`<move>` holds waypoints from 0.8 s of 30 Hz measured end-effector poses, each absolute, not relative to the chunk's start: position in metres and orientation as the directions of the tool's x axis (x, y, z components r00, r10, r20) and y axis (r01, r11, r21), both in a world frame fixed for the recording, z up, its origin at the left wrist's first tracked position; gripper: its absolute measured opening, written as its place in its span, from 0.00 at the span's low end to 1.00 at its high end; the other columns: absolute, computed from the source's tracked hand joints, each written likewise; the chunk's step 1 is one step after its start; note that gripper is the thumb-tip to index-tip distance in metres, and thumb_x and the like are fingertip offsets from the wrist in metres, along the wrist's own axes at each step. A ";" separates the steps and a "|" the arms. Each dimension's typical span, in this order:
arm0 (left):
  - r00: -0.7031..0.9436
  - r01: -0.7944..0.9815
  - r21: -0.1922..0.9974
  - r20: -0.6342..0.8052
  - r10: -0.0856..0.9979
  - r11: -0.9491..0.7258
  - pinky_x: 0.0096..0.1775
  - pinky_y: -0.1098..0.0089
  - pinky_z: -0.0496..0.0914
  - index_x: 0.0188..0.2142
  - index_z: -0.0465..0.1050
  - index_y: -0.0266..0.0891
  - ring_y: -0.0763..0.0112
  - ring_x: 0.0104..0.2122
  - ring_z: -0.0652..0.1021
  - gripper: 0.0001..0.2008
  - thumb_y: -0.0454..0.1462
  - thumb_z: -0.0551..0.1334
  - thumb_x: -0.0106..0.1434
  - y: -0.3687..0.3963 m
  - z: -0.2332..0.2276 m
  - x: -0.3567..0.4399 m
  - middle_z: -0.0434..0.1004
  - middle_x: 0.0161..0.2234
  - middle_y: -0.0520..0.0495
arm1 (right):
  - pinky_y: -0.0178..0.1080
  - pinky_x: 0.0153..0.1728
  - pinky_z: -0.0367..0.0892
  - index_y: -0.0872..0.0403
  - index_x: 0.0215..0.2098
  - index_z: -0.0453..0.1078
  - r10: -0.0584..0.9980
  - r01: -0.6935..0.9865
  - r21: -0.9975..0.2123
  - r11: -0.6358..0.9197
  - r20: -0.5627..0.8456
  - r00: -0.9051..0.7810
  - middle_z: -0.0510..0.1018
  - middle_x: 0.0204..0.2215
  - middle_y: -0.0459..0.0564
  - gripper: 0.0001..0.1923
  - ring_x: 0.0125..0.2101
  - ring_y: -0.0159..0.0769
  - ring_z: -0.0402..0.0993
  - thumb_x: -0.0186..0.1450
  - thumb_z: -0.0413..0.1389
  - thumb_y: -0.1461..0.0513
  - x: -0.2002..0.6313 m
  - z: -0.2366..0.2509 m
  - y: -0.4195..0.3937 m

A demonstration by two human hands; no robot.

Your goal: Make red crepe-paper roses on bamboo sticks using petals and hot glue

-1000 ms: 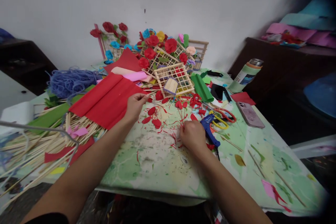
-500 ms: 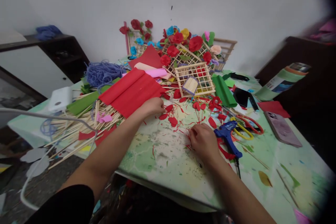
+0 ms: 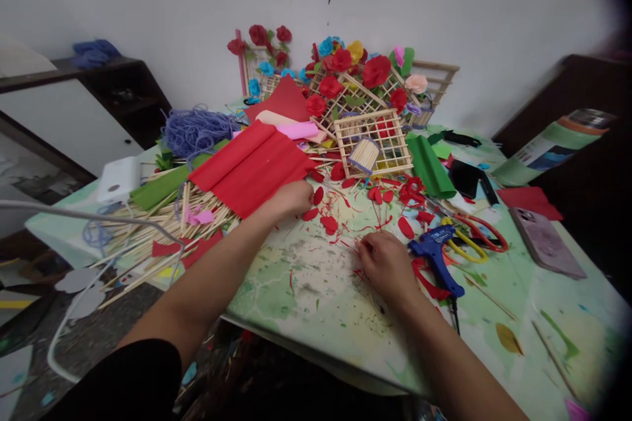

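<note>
My left hand point(image 3: 291, 198) rests at the near edge of a folded red crepe paper sheet point(image 3: 251, 168), fingers curled beside loose red paper petals point(image 3: 326, 222). Whether it pinches a petal is hidden. My right hand point(image 3: 388, 263) lies knuckles-up on the green table cover point(image 3: 316, 296), fingers closed over thin red paper scraps, just left of a blue glue gun point(image 3: 434, 250).
Yellow and red scissors point(image 3: 469, 240) lie right of the glue gun. Wooden grid frames with paper roses point(image 3: 355, 89) stand at the back. A heap of bamboo sticks point(image 3: 148, 237), blue yarn point(image 3: 195, 128), a green paper roll point(image 3: 428, 164), a phone point(image 3: 546, 240) and a bottle point(image 3: 553, 145) surround the work area.
The view swung left and down. My left hand slid from the red sheet's edge toward the loose petals; my right hand stayed on the scraps beside the glue gun.
</note>
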State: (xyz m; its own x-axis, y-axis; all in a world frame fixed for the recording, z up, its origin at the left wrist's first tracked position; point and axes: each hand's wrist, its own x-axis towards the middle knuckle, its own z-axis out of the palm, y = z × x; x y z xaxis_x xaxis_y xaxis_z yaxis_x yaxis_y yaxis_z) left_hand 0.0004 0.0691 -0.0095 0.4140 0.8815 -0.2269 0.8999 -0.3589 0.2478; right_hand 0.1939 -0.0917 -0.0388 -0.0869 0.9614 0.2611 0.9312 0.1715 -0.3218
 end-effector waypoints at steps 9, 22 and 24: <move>0.655 0.723 0.380 -0.113 0.747 -0.576 0.27 0.71 0.57 0.28 0.77 0.39 0.69 0.26 0.71 0.08 0.41 0.62 0.51 0.055 -0.017 0.016 0.76 0.25 0.47 | 0.36 0.32 0.55 0.53 0.23 0.66 0.963 0.912 -0.374 0.171 0.258 -0.074 0.72 0.23 0.48 0.11 0.30 0.36 0.65 0.63 0.50 0.63 0.194 -0.039 -0.091; 0.723 0.659 0.461 -0.169 0.670 -0.595 0.27 0.73 0.57 0.27 0.73 0.37 0.71 0.26 0.70 0.05 0.31 0.60 0.48 0.050 -0.018 0.020 0.73 0.24 0.51 | 0.36 0.32 0.55 0.54 0.24 0.67 0.963 0.901 -0.393 0.185 0.256 -0.086 0.72 0.23 0.48 0.11 0.30 0.35 0.65 0.64 0.50 0.62 0.195 -0.039 -0.092; 0.734 0.644 0.477 -0.166 0.659 -0.598 0.28 0.73 0.58 0.27 0.73 0.37 0.71 0.26 0.70 0.05 0.30 0.60 0.48 0.052 -0.015 0.017 0.73 0.24 0.51 | 0.35 0.32 0.56 0.54 0.24 0.67 0.963 0.896 -0.403 0.184 0.258 -0.082 0.72 0.23 0.48 0.11 0.29 0.35 0.65 0.64 0.50 0.63 0.196 -0.038 -0.092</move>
